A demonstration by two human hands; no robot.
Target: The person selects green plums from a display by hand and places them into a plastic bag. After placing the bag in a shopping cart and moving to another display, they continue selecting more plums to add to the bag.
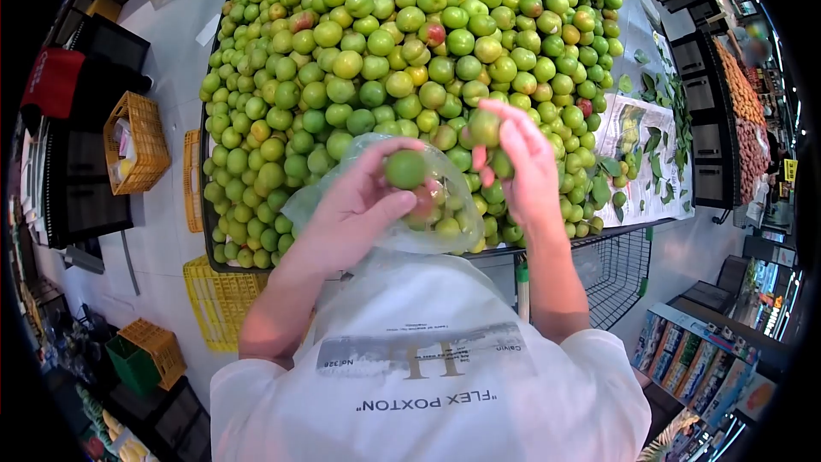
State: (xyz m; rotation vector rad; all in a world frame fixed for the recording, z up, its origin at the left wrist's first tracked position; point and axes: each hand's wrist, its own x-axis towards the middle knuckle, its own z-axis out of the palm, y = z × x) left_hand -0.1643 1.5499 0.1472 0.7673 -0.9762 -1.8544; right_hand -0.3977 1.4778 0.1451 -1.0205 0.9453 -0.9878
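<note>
A broad heap of green plums (368, 51), some blushed red, fills the display table in front of me. My left hand (355, 201) has its fingers and thumb curled round a dark green plum (404, 169). A clear plastic bag (457, 227) hangs at this hand, with several plums showing through it, one reddish. On the right, my right hand (528, 158) is raised over the heap, its fingers round a yellowish-green plum (484, 128). A darker green plum (502, 164) shows just under it, beside the palm.
Loose leaves lie on newspaper (633, 197) at the table's right. A wire shopping cart (611, 269) stands below the right edge. Yellow crates (218, 304) and an orange crate (137, 141) sit on the floor at left. A person in a red top (56, 81) is at far left.
</note>
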